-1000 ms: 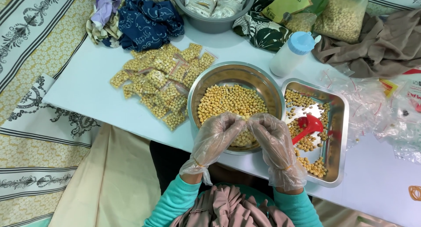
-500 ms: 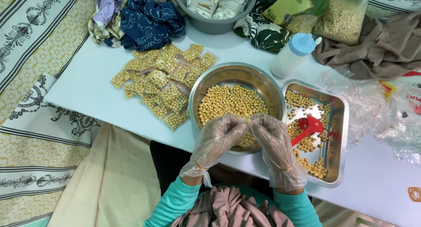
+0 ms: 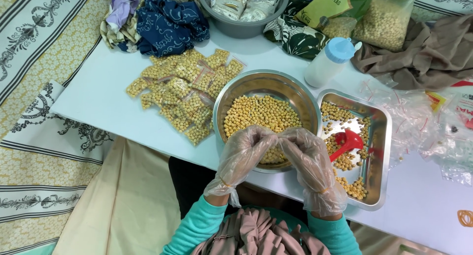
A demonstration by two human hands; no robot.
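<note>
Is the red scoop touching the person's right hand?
Apart. The head view shows tray floor and chickpeas between the red scoop and the gloved right hand.

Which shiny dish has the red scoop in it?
The rectangular steel tray on the right holds the red scoop. The round steel bowl beside it holds only yellow beans, and the grey bowl farther back holds packets.

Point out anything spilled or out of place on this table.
A few loose yellow beans lie on the white table right of the steel tray, outside any container. Otherwise nothing stands out.
</note>
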